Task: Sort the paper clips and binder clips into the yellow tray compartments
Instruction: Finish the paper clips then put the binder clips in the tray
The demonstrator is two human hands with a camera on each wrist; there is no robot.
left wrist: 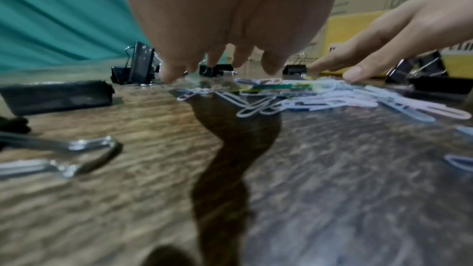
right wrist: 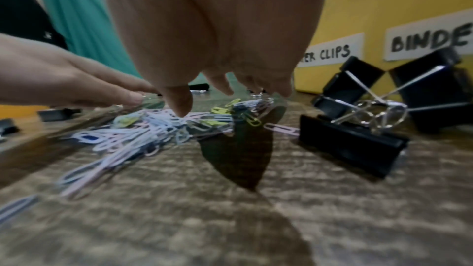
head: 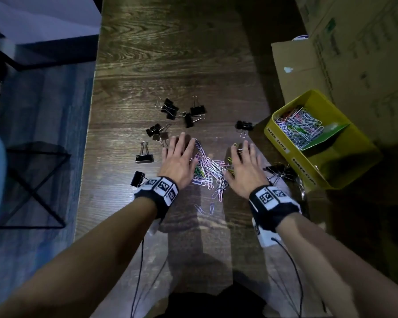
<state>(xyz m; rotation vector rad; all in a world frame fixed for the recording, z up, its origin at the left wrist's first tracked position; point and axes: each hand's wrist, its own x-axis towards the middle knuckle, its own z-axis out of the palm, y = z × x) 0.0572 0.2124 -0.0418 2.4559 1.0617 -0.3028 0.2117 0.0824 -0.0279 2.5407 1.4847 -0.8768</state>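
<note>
Dark wood-grain tabletop (head: pixel 170 53) runs away from us, and we work from its near end outward. Nearest, a few stray paper clips lie alone; just past them sits the loose pile of paper clips (head: pixel 210 167), directly between our two hands. Our left hand (head: pixel 178 158) flanks it at nine o'clock, our right hand (head: pixel 244 167) at three, both palm-down with straight, spread fingers (right wrist: pixel 179 104) touching the pile's edges and gripping nothing. We judge the next move is a scoop inward from both sides. The yellow tray (head: pixel 283 146) lies at two o'clock, nearer our right hand, its paper-clip compartment already part filled. Farther out, black binder clips (head: pixel 170 109) scatter from nine to one o'clock.
</note>
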